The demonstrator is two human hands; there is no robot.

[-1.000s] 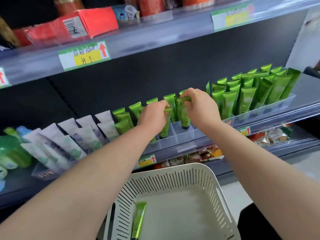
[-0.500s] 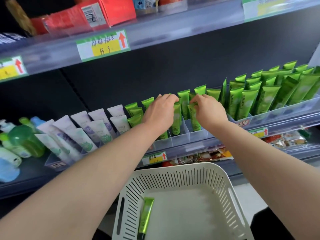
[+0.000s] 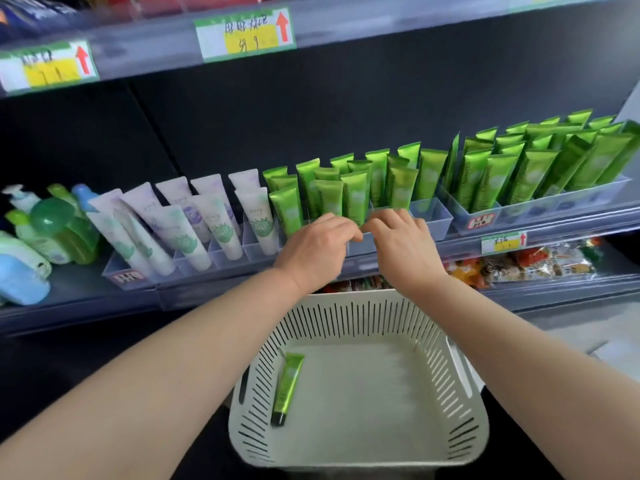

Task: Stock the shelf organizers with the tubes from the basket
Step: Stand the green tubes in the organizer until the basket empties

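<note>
Both bare arms reach toward twelve o'clock over the white slotted basket [image 3: 462, 372], and the left hand [image 3: 317, 245] and right hand [image 3: 407, 245] meet at the front wall of the clear organizer [image 3: 433, 220] in the middle of the shelf [image 3: 79, 289]; each hand's fingers are curled forward and down, the two sets of fingertips almost touching each other; motion blur hides whether they pinch the organizer's front wall or only rest against it, so I cannot tell; neither hand visibly holds a tube. At twelve o'clock from the hands the green tubes [image 3: 355, 197] stand cap-down in that organizer's compartments, leaning slightly back; at two o'clock a second organizer [image 3: 585, 199] is packed with more green tubes; at nine o'clock the white tubes [image 3: 194, 225] lean in their own compartments, with bottles [image 3: 52, 223] beyond them. At six o'clock, inside the basket by its left wall, a lone green tube [image 3: 288, 388] lies flat, cap nearest the person. A price label [image 3: 246, 34] hangs at twelve o'clock above; snack packets [image 3: 519, 263] lie on the level below.
</note>
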